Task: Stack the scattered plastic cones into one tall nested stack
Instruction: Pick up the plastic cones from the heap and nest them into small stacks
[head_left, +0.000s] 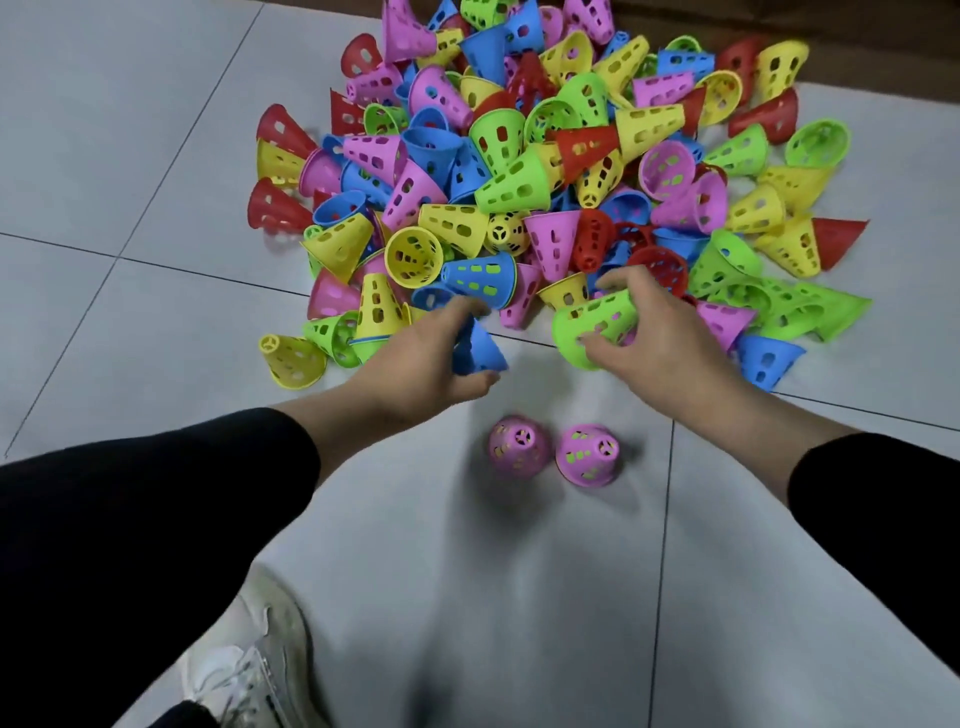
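Observation:
A big heap of perforated plastic cones (540, 171) in pink, blue, yellow, green and red lies scattered on the tiled floor. At its near edge my left hand (431, 364) grips a blue cone (480, 351). My right hand (649, 338) holds a green cone (592, 327) lying on its side, fingers curled over its rim. Closer to me two pink-topped cones stand upright, wide end down: the left one (519, 446) shows yellow through its holes, the right one (588, 455) shows green, so each seems nested over another cone.
Grey floor tiles (130, 156) with dark grout lines spread around the heap. My white sneaker (254, 660) rests at the lower left. A brown strip (857, 31) runs along the top right behind the cones.

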